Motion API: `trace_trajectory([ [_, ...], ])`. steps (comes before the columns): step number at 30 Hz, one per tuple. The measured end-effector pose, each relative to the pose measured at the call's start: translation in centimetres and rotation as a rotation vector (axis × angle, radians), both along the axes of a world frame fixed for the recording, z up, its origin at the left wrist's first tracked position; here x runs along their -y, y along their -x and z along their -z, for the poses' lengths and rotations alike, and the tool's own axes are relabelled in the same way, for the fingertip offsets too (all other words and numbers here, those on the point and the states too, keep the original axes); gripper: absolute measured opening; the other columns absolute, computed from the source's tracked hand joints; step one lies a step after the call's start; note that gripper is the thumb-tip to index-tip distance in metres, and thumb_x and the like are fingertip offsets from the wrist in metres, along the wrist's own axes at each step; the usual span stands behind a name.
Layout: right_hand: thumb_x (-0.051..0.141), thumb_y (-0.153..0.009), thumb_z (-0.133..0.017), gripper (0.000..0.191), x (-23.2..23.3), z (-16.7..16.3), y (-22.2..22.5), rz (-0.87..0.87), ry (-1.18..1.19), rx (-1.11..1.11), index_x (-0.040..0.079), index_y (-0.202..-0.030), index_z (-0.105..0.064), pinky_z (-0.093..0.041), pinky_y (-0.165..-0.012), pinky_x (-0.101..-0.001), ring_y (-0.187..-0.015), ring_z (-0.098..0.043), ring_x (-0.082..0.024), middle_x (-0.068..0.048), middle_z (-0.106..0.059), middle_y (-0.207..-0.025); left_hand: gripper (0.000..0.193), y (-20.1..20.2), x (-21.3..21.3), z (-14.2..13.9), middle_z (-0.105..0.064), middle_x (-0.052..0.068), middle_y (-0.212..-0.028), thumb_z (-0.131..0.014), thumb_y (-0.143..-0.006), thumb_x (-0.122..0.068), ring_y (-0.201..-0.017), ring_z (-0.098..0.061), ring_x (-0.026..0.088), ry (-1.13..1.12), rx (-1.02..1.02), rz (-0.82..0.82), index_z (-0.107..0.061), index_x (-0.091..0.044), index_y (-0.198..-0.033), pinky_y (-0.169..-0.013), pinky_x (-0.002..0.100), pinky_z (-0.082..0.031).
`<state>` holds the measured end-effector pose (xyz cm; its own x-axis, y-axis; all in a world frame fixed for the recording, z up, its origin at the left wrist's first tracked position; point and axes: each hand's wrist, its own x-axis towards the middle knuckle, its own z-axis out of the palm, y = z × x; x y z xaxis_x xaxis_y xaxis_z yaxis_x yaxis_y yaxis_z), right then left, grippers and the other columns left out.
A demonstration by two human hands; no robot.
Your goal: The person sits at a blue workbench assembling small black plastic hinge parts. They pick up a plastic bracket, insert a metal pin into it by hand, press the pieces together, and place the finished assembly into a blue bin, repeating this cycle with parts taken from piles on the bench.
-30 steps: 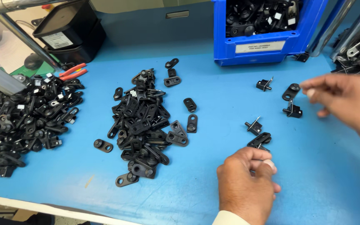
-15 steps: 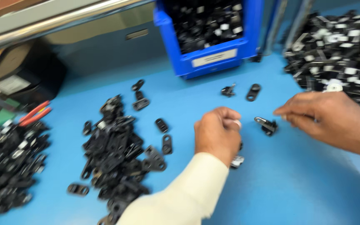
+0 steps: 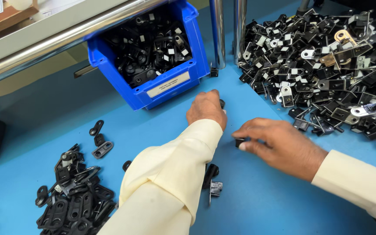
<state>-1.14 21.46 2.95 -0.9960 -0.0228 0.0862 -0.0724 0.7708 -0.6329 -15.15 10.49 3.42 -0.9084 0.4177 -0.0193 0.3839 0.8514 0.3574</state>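
Landmark: blue bin (image 3: pixel 153 85), standing on the blue counter (image 3: pixel 266 204) under a steel rail.

Largest items first. Right of the bin, past two chrome posts (image 3: pixel 217 32), lies a big heap of black and silver brackets (image 3: pixel 327 65) with white tabs. Below-left of the bin lies a smaller pile of flat black links (image 3: pixel 72 200). The bin itself is filled with black parts.

Left hand (image 3: pixel 206 109) sits just right of the bin's front corner, knuckles up, a small dark part (image 3: pixel 222 103) showing at its far edge. Whether the grip is closed on that part or only beside it, cannot tell; the fingers are curled under and hidden.

Right hand (image 3: pixel 279 143) lies below-right of the bin, fingertips pinching a small black piece (image 3: pixel 239 142) against the counter.

Judged step: picking up single small pieces from the open counter between bin and heap. The next move would call for a clean lift of the pinched piece without dragging it, and a sure hold in the left.

Hidden or unclear: the left sleeve (image 3: pixel 170 182) covers much of the counter below the bin; two loose pieces (image 3: pixel 213 180) peek out beside it, their shapes partly cut off. The heap runs out of view at the right.
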Motion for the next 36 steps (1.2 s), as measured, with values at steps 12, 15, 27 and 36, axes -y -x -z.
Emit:
trace_trajectory([
  [12, 0.026, -0.08, -0.087, 0.022, -3.5, 1.6, 1.6, -0.21, 0.026, -0.089, 0.011, -0.09, -0.076, -0.059, -0.083, -0.0342, -0.1, -0.072, -0.019, -0.005, -0.075, -0.125, 0.044, -5.3, 4.9, 1.4, -0.07, 0.017, -0.107, -0.057, -0.088, 0.003, -0.09, -0.076, 0.028, -1.074, 0.815, -0.408, -0.054, -0.006, -0.131, -0.073, 0.039, -0.066],
  [15, 0.031, -0.08, -0.089, 0.032, -3.7, 2.0, 0.6, 0.063, -0.148, 0.354, 0.015, -0.104, -0.074, -0.063, -0.083, -0.0319, -0.092, -0.075, -0.019, -0.001, -0.078, -0.107, 0.046, -7.0, 5.5, 2.2, -0.069, 0.017, -0.108, -0.05, -0.089, 0.006, -0.09, -0.075, 0.028, -1.275, 0.993, -0.445, -0.054, -0.005, -0.133, -0.074, 0.036, -0.066],
  [27, 0.021, -0.083, -0.081, 0.043, -1.5, 1.9, -4.5, 0.097, -0.038, 0.369, 0.025, -0.125, -0.072, -0.061, -0.08, -0.0294, -0.091, -0.071, -0.015, 0.003, -0.072, -0.105, 0.022, -11.9, 4.9, -0.7, -0.076, 0.011, -0.091, -0.065, -0.092, -0.005, -0.075, -0.078, 0.02, -0.924, 0.622, -0.469, -0.064, -0.006, -0.114, -0.059, 0.03, -0.063],
  [36, 0.026, -0.076, -0.088, 0.034, -2.9, 3.4, -9.5, 0.27, 0.014, 0.186, 0.019, -0.108, -0.084, -0.064, -0.065, -0.0282, -0.076, -0.071, -0.014, 0.003, -0.078, -0.103, 0.017, -15.4, 3.2, -2.1, -0.073, 0.021, -0.088, -0.056, -0.1, -0.011, -0.078, -0.077, 0.032, -0.673, 0.437, -0.288, -0.056, 0.004, -0.109, -0.069, 0.038, -0.061],
])
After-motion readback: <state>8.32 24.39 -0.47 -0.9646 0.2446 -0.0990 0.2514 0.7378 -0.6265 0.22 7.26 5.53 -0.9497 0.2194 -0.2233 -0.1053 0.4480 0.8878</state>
